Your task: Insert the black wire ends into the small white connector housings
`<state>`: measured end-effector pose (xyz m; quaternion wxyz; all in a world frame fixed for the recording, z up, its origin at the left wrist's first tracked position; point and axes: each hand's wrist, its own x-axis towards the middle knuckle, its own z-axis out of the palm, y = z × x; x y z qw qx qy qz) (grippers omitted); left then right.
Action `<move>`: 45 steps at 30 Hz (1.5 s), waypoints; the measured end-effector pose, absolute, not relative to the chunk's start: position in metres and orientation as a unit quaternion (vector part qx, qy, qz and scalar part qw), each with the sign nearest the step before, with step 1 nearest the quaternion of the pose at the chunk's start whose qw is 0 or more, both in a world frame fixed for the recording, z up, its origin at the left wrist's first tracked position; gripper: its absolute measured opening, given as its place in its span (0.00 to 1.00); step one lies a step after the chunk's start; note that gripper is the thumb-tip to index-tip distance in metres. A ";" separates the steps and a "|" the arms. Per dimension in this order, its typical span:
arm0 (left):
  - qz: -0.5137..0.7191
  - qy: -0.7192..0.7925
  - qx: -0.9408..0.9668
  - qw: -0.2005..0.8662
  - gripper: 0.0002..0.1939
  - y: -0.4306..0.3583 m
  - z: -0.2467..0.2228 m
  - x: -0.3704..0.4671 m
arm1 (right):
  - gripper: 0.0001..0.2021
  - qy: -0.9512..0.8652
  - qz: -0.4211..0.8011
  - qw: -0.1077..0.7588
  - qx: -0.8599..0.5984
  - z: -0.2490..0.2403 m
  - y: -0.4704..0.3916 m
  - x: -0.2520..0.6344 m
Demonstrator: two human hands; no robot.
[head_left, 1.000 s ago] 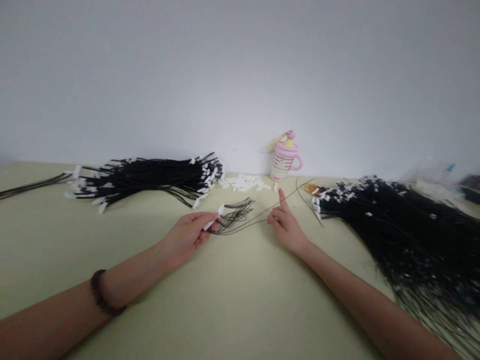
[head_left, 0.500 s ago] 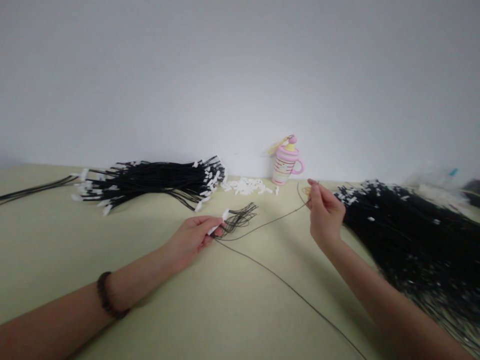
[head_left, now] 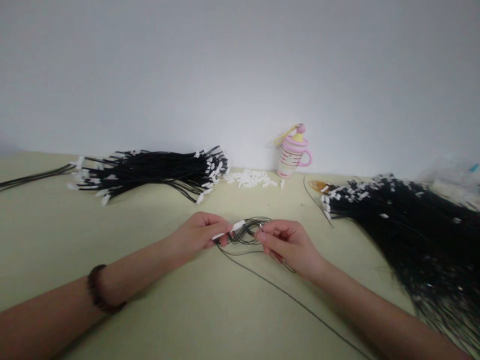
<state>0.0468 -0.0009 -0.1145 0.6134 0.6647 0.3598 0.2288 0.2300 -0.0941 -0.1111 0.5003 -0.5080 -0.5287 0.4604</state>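
My left hand (head_left: pixel 204 231), with a dark bead bracelet (head_left: pixel 100 290) on its wrist, pinches a small bunch of thin black wires with white connectors (head_left: pixel 239 225) at the fingers. The loose part of the black wires (head_left: pixel 245 235) bends in loops toward my right hand (head_left: pixel 287 244), whose thumb and forefinger are closed on the bunch's far end. A small shiny bit shows at those right fingertips, too small to name. One long single wire (head_left: pixel 285 292) trails from beside the left fingers down to the lower right.
Behind on the left lies a bundle of black cables with white ends (head_left: pixel 157 170). Loose white connectors (head_left: pixel 251 178) form a pile by the wall, near a pink and white cup-shaped ornament (head_left: pixel 290 157). A large heap of black wires (head_left: pixel 405 220) spreads along the right, beside yellowish bands (head_left: pixel 318 186).
My right hand has come down and left from near the cup ornament to the bunch and grips its far end. My left hand keeps its hold. The view has shifted slightly.
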 end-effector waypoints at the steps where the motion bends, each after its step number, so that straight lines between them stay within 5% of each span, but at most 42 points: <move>1: 0.238 0.364 0.652 0.621 0.13 0.000 -0.114 0.048 | 0.11 -0.536 0.439 0.508 -0.512 -0.110 -0.094 0.232; 10: 0.318 0.441 0.631 0.553 0.14 -0.015 -0.115 0.055 | 0.11 -0.674 0.215 0.465 -0.533 -0.132 -0.096 0.227; 20: 0.288 0.424 0.702 0.495 0.15 -0.034 -0.116 0.057 | 0.05 -0.554 0.404 0.506 -0.524 -0.137 -0.101 0.208; 33: 0.253 0.413 0.738 0.469 0.15 -0.036 -0.110 0.058 | 0.06 -0.559 0.368 0.488 -0.561 -0.136 -0.104 0.208; 45: 0.362 0.432 0.492 0.664 0.07 -0.015 -0.112 0.061 | 0.04 -0.601 0.208 0.562 -0.528 -0.122 -0.102 0.220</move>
